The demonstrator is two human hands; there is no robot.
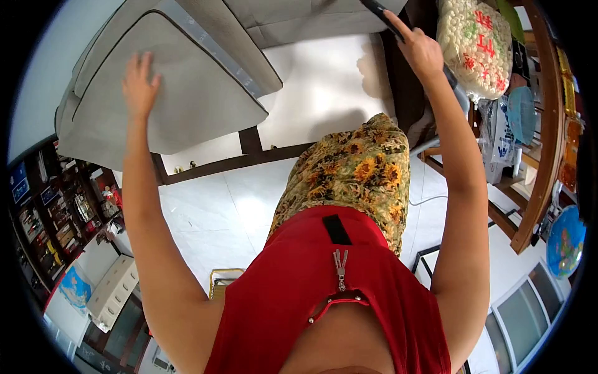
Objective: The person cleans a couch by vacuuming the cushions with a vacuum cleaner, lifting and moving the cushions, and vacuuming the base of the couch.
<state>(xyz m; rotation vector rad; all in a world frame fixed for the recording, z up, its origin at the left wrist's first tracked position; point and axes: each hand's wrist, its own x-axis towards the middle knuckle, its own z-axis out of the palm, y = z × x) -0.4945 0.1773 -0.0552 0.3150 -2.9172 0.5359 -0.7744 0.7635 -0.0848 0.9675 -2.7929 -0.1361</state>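
Note:
My left hand [141,84] is spread with its fingers apart, over or against a large grey cushion [193,81] at the upper left; whether it presses on the cushion I cannot tell. At the top right, my right hand [420,53] is wrapped round a dark, long handle [387,20], with one finger stretched along it. What the handle belongs to is not clear. Between the hands lies a white base [324,81] with a dark frame edge [233,163] in front. Grey upholstery [305,22] stands behind the base.
A packed clear bag with red characters [476,50] lies at the upper right, near a wooden rack [541,137] and a blue bowl [521,115]. Filled dark shelves [59,206] stand at the left. White tiles [205,212] cover the floor.

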